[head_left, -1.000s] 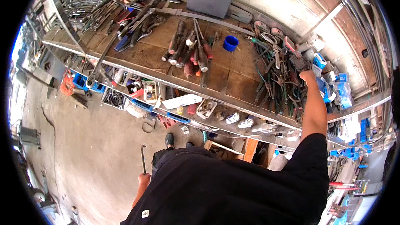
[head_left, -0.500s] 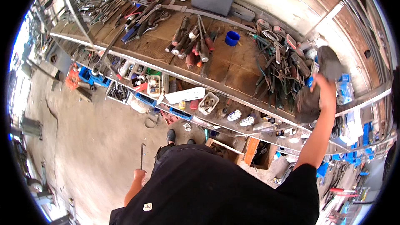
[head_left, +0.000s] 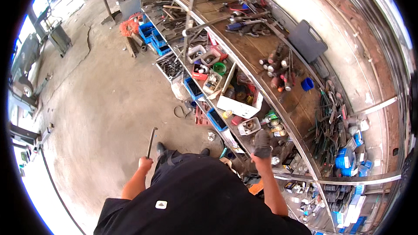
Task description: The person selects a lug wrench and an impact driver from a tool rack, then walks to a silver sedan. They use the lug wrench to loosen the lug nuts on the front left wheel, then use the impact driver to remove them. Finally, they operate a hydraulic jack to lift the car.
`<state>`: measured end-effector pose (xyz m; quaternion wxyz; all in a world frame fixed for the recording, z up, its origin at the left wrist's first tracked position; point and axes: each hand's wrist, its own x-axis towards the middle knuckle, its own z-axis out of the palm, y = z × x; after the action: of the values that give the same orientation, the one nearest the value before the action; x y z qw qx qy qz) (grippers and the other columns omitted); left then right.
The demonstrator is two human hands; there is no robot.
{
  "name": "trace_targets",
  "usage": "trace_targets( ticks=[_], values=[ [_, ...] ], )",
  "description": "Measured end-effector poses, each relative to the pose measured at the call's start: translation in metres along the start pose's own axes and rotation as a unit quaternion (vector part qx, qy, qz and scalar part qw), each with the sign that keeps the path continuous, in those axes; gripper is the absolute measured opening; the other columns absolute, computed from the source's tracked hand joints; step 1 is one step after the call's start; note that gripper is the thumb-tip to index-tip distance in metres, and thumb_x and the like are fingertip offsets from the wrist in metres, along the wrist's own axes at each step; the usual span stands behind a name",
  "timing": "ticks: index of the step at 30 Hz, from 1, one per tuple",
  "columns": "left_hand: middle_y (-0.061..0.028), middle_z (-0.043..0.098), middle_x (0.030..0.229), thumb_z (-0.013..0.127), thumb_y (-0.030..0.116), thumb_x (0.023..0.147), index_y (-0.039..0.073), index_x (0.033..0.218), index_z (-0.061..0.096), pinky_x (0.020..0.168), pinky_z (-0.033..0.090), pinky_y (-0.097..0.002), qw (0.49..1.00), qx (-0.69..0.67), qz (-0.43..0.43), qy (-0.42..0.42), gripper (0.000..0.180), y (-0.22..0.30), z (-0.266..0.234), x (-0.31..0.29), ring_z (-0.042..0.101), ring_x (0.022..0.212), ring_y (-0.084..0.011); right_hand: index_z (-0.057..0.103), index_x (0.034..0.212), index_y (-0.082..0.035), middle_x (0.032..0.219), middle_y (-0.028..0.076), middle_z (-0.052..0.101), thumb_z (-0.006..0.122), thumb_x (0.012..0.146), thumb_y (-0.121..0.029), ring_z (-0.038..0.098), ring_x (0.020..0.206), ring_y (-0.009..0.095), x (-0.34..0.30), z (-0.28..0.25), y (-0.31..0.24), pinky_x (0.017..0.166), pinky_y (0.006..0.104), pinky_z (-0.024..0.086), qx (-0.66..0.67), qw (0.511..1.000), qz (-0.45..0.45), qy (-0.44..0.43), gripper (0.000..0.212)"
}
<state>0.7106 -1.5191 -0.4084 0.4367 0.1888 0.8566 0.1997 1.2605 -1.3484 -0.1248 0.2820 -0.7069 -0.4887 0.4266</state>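
Note:
My left hand (head_left: 145,164) is closed round the lower end of a thin metal bar (head_left: 151,142) with a bent tip, held upright over the concrete floor. On the other side, my right hand (head_left: 262,164) is closed on a dark grey, worn bundle (head_left: 262,142) that looks like work gloves; its folds hide the exact shape. The bundle is in front of the lower shelf, near a white tray (head_left: 249,126) of small parts and several spray cans (head_left: 277,128).
A long wooden workbench (head_left: 300,104) runs along my right, with screwdrivers (head_left: 278,67), a blue cup (head_left: 307,84) and a heap of pliers (head_left: 328,126). Its metal edge (head_left: 278,109) lies beside my right arm. Blue bins (head_left: 193,88) line the lower shelf. A grey case (head_left: 307,40) leans behind.
My view has turned left along the bench. My right hand has come away from the bench's right end, bringing the dark bundle down nearer my body. My left hand still holds the bar.

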Motion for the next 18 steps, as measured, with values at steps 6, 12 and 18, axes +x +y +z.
trace_targets(
  ticks=[6,12,18],
  values=[
    [-0.0090,0.061,0.055,0.070,0.010,0.075,0.000,0.074,0.071,0.042,0.047,-0.0368,1.000,-0.003,-0.020,-0.010,0.010,-0.077,-0.071,-0.016,0.058,0.044,-0.0206,0.068,0.105,-0.002,0.090,0.010,0.073,0.077,0.075,-0.008,0.070,0.083,0.021,-0.008,0.127,-0.001,0.073,0.0399,0.055,-0.016,0.993,-0.112,0.015,0.032],
    [-0.0059,0.062,0.065,0.070,0.003,0.078,0.002,0.095,0.070,0.043,0.045,-0.0321,0.993,-0.101,-0.019,-0.060,0.017,-0.068,-0.154,-0.020,0.056,0.048,-0.0173,0.061,0.123,-0.006,0.107,0.016,0.072,0.083,0.077,-0.027,0.070,0.102,0.030,-0.041,0.244,-0.078,0.090,0.0390,0.054,0.011,0.979,-0.177,-0.103,0.056],
    [-0.0032,0.057,0.065,0.064,0.004,0.081,0.002,0.096,0.066,0.040,0.042,-0.0305,0.990,-0.112,0.053,-0.066,0.016,0.004,-0.195,0.065,0.051,0.045,-0.0144,0.050,0.135,-0.007,0.108,0.016,0.071,0.080,0.081,-0.027,0.069,0.102,0.031,-0.085,0.366,-0.183,0.092,0.0408,0.053,0.009,0.940,-0.239,-0.242,0.066]
  ],
)
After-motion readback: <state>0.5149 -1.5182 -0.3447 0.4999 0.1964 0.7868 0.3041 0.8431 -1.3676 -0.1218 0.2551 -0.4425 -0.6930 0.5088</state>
